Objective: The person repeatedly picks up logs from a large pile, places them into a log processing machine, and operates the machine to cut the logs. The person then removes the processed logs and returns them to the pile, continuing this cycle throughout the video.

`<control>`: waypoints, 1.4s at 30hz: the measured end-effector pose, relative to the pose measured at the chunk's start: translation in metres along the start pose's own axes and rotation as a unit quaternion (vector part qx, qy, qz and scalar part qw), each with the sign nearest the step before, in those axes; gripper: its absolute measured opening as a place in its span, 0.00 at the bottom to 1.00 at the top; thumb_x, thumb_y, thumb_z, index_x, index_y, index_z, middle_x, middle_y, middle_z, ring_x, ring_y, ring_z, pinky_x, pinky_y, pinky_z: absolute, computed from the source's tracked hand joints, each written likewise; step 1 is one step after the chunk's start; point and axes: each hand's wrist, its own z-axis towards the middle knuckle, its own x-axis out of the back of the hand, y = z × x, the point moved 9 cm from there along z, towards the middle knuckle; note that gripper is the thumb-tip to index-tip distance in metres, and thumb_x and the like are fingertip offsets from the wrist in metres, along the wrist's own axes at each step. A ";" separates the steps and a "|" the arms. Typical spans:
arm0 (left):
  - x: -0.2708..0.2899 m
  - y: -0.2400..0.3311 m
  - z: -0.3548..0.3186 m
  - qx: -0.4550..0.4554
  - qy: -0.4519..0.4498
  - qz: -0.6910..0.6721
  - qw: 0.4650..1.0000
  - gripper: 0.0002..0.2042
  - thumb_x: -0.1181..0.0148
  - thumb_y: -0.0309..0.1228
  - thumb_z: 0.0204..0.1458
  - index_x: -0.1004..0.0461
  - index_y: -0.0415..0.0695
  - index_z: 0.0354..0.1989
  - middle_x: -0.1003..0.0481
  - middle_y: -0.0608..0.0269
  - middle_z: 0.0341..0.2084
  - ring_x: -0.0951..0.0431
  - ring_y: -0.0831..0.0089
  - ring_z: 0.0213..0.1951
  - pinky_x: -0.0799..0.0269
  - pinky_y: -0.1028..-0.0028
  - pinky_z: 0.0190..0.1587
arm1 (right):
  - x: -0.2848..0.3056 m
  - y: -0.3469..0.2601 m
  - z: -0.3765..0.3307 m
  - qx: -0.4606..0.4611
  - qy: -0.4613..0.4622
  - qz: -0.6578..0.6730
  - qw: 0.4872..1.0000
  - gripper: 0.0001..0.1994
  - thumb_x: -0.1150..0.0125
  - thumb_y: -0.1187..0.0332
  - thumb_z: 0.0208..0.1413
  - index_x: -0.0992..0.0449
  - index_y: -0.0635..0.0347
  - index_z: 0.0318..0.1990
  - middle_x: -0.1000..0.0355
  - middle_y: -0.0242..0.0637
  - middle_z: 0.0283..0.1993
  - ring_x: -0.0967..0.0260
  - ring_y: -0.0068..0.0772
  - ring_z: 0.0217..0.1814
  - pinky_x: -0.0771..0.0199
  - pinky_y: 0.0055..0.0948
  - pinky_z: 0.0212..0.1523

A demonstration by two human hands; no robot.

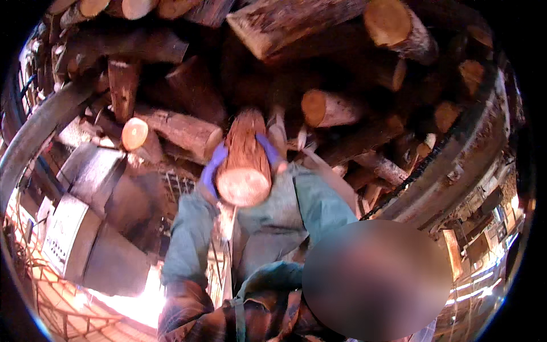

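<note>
A short, thick log [245, 185] with a pale sawn end and rough reddish bark lies between my two hands, its cut face toward me. My left hand [214, 164], in a purple-blue glove, is wrapped round the log's left side. Against its right side presses my right hand [271, 151], gloved alike. Both forearms wear green sleeves. Just left of the held log rests another log [182, 130], its cut end close to my left hand. The undersides of my hands are hidden.
A big pile of logs [330, 108] spreads ahead and to both sides, with a large split piece [285, 25] above. A grey metal machine housing [85, 245] stands at left. Curved metal beams flank the pile, left [43, 125] and right [444, 165].
</note>
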 end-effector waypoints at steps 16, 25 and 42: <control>-0.123 0.038 -0.138 -0.083 -0.113 0.204 0.969 0.38 0.61 0.64 0.62 0.46 0.48 0.72 0.42 0.58 0.70 0.41 0.58 0.67 0.49 0.59 0.71 | -0.222 -0.195 -0.400 0.163 0.079 -0.217 0.959 0.55 0.25 0.48 0.47 0.56 0.59 0.74 0.38 0.52 0.66 0.40 0.40 0.68 0.41 0.40 0.68; -0.411 -0.069 -0.196 -0.199 -0.318 0.410 0.832 0.34 0.52 0.55 0.63 0.42 0.43 0.69 0.40 0.57 0.67 0.36 0.60 0.62 0.44 0.63 0.68 | -0.150 -0.365 -0.572 0.586 0.099 -0.121 0.795 0.48 0.25 0.44 0.47 0.41 0.61 0.69 0.35 0.44 0.66 0.39 0.36 0.68 0.40 0.37 0.69; -0.189 -0.378 -0.266 0.320 -0.340 0.679 0.567 0.18 0.44 0.32 0.63 0.29 0.38 0.59 0.22 0.58 0.49 0.23 0.71 0.50 0.27 0.71 0.56 | 0.208 -0.033 -0.813 0.183 0.696 -0.479 0.502 0.50 0.27 0.36 0.35 0.37 0.39 0.70 0.42 0.45 0.72 0.44 0.52 0.72 0.46 0.47 0.72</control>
